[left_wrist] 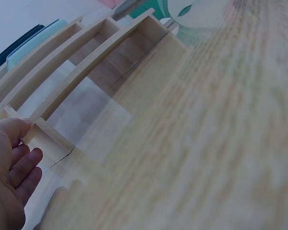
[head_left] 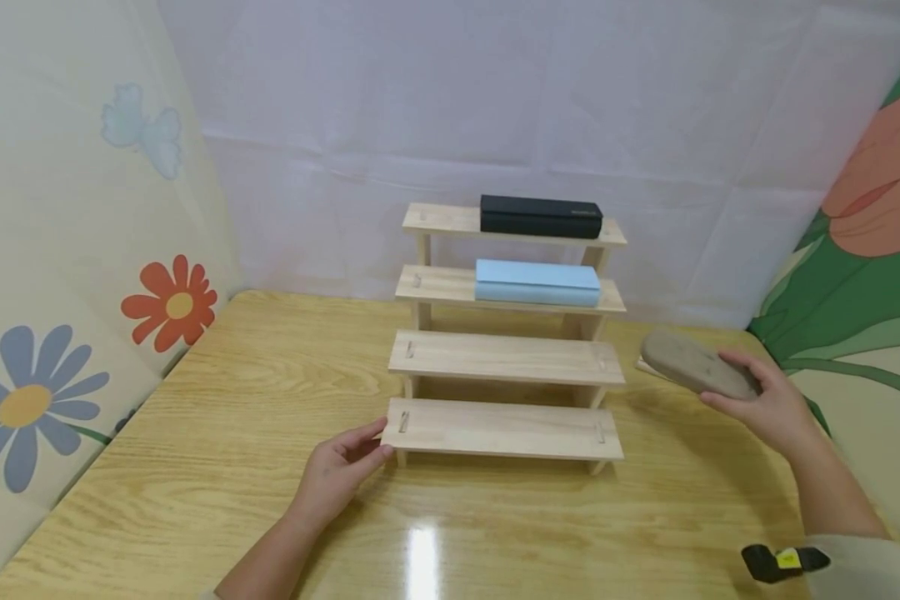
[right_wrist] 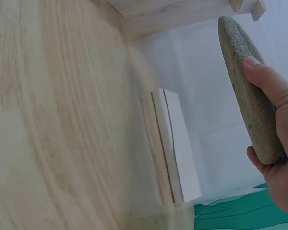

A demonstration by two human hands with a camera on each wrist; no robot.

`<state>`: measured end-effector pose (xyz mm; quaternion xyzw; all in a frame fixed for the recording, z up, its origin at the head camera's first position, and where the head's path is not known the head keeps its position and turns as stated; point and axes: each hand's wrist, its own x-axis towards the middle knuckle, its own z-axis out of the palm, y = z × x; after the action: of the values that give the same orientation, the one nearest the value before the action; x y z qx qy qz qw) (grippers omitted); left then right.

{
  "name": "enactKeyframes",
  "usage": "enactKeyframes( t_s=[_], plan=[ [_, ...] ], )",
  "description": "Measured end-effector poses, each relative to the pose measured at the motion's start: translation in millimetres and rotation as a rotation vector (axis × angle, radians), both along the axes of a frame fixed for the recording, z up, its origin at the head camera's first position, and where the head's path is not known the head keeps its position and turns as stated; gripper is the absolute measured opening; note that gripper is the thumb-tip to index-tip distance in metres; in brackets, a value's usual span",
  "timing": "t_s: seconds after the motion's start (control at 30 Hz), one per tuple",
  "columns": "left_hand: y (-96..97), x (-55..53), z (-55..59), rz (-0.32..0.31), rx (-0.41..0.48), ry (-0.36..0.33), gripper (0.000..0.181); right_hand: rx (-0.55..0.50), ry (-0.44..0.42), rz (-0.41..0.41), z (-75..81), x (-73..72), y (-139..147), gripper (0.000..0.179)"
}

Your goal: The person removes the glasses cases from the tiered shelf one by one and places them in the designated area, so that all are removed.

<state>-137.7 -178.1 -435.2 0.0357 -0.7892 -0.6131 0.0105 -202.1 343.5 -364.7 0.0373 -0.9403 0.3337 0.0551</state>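
Note:
A four-tier wooden display stand (head_left: pixel 504 427) stands on the table. My left hand (head_left: pixel 339 475) holds the left end of its lowest step, thumb and index finger at the corner; in the left wrist view the other fingers are loosely bent below. To the right of the stand, my right hand (head_left: pixel 776 408) grips a grey-brown glasses case (head_left: pixel 697 364) by its near end, thumb on one side and fingers on the other. That case is raised above the table, its far end tilted toward the stand. The right wrist view shows the case (right_wrist: pixel 249 91) with a fabric-like surface.
A black glasses case (head_left: pixel 540 218) lies on the top step, and a light blue case (head_left: pixel 537 283) on the one below. A white case (right_wrist: pixel 175 143) lies on the wooden table (head_left: pixel 270 367) right of the stand, mostly hidden in the head view. White cloth hangs behind.

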Motion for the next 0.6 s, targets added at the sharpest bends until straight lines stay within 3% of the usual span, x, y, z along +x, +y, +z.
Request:
enactKeyframes(
  t_s=[0.6],
  plan=[
    [-0.5, -0.9, -1.8, 0.002, 0.006, -0.005, 0.041, 0.021, -0.052, -0.053, -39.5, -11.3, 11.4, 0.077]
  ],
)
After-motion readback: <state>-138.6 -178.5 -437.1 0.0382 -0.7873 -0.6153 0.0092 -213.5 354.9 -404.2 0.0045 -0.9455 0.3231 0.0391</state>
